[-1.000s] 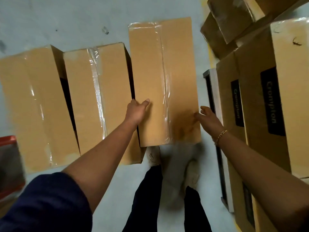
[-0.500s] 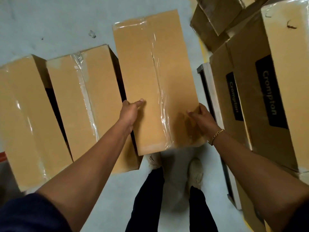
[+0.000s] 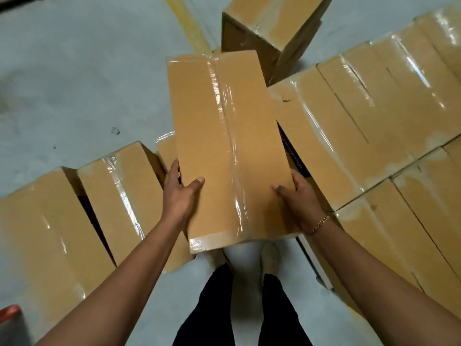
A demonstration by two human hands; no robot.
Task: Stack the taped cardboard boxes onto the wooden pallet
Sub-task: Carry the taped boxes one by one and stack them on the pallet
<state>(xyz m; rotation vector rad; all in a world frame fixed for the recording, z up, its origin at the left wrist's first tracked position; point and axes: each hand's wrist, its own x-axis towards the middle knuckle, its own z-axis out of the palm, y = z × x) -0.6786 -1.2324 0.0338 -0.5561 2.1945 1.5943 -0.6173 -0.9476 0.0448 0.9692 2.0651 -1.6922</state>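
Left hand: my left hand [image 3: 178, 193] grips the near left side of the taped cardboard box [image 3: 224, 146], thumb [image 3: 197, 183] flat on its top face, fingers curled down the side wall.
Right hand: my right hand [image 3: 298, 198] clamps the opposite side, thumb on top and fingers wrapped over the edge; a gold bracelet [image 3: 319, 224] sits at the wrist.
Carried box: long and narrow, held between both palms above the floor [image 3: 74, 83], with its length running away from me. Clear tape runs down the middle seam and across the near end.
Left of my grip: a row of boxes [image 3: 117, 203] stands lower down on the floor. The nearest one sits just beside my left hand and is partly hidden under the carried box.
Right of my grip: a stack of boxes [image 3: 361, 126], taped tops side by side, begins just beyond my right hand.
Below my right wrist: a pale edge [image 3: 314, 263] shows at the foot of that stack. I cannot tell whether it is the pallet.
Beyond the far end: a lone box [image 3: 269, 28] sits tilted, near a yellow line [image 3: 184, 21] painted on the floor.
Under my grip: my shoes [image 3: 270, 258] and dark trouser legs.
Far left, near corner: a red object [image 3: 10, 312], mostly cut off.
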